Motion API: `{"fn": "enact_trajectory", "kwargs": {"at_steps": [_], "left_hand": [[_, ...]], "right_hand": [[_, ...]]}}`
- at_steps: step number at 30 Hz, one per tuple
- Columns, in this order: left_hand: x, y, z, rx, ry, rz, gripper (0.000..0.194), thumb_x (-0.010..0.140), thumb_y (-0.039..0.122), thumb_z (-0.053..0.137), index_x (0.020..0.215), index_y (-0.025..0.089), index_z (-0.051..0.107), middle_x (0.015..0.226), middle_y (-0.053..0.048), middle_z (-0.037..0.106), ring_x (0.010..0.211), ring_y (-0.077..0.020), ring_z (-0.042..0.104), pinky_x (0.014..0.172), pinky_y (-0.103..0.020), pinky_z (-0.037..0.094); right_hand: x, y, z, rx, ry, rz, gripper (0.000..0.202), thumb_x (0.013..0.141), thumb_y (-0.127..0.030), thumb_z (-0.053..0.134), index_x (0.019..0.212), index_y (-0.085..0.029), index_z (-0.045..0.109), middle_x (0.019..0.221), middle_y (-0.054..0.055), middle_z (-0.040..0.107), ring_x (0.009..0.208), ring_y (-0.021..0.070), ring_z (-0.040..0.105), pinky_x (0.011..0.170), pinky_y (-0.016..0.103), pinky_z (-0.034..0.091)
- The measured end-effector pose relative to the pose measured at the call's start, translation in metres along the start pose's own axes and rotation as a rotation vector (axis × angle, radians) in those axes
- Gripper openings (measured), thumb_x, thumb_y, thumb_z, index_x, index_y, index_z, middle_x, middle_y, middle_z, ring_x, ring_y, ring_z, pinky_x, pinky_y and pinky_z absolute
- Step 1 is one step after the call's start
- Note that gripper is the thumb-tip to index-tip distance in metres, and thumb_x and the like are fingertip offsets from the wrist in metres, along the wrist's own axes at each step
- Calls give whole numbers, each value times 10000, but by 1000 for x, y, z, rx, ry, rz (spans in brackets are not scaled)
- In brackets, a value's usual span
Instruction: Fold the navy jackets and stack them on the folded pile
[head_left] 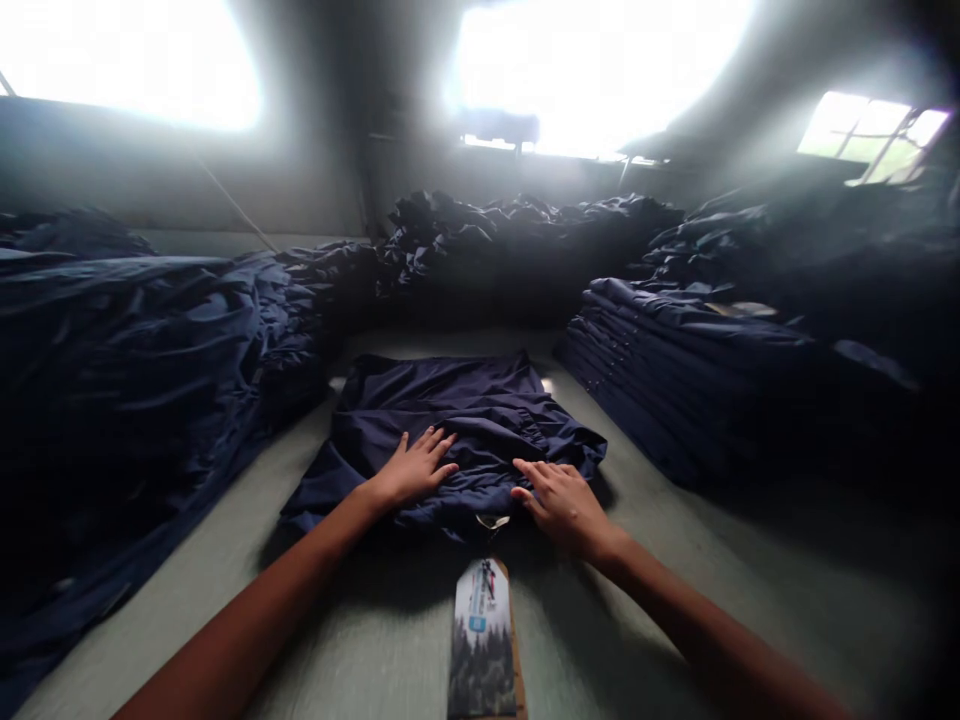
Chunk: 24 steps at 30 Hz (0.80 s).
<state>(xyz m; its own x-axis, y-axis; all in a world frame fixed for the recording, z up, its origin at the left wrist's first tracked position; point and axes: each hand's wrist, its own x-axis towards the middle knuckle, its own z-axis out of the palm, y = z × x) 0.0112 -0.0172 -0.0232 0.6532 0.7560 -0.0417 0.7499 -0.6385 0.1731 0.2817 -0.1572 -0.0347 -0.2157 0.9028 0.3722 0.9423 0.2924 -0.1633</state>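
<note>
A dark navy garment (442, 385), wrinkled and partly folded, lies on the pale table (360, 620) in front of me. Flat on its near left part rests my left hand (416, 468), fingers spread. My right hand (562, 500) lies over the near right edge of the cloth, its fingers stretched out and holding nothing. Between my forearms a printed hang tag (482, 640) with a forest picture lies on the table, below a small light-coloured label (493, 521) at the garment's near edge.
To the left rises a large heap of navy garments (135, 340). A neat stack of folded garments (675, 350) stands on the right. More crumpled clothing (525, 230) is piled across the back, beneath bright windows (600, 70).
</note>
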Motion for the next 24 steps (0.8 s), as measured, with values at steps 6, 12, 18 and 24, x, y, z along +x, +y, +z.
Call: {"fn": "enact_trajectory", "kwargs": {"at_steps": [6, 12, 18, 24], "left_hand": [[4, 8, -13, -24, 387, 182, 376, 1016, 388, 541, 1328, 219, 668, 1387, -109, 647, 1342, -265, 546, 1179, -420, 410], [20, -25, 2, 16, 134, 137, 638, 1047, 531, 461, 1606, 226, 410, 1687, -102, 359, 1582, -298, 273, 1282, -515, 230], [15, -43, 23, -18, 95, 104, 678, 1063, 621, 354, 1647, 280, 323, 1721, -48, 272, 1601, -255, 229, 1307, -507, 142], [14, -40, 24, -21, 121, 95, 656, 1058, 611, 382, 1624, 279, 381, 1704, -51, 321, 1585, -265, 277, 1298, -506, 193]], "right_hand": [[46, -8, 12, 118, 107, -89, 391, 995, -309, 616, 1383, -271, 646, 1488, 101, 602, 1390, 285, 549, 1129, 501, 485], [96, 7, 39, 50, -138, -165, 583, 1051, -411, 521, 1589, -200, 451, 1684, 106, 345, 1591, 309, 234, 1280, 536, 263], [101, 31, 69, 34, -215, -143, 606, 1086, -540, 394, 1624, -262, 386, 1706, 75, 297, 1587, 287, 253, 1283, 554, 206], [102, 29, 68, 51, -219, -127, 591, 1079, -564, 397, 1603, -293, 430, 1697, 60, 329, 1572, 278, 295, 1266, 508, 256]]}}
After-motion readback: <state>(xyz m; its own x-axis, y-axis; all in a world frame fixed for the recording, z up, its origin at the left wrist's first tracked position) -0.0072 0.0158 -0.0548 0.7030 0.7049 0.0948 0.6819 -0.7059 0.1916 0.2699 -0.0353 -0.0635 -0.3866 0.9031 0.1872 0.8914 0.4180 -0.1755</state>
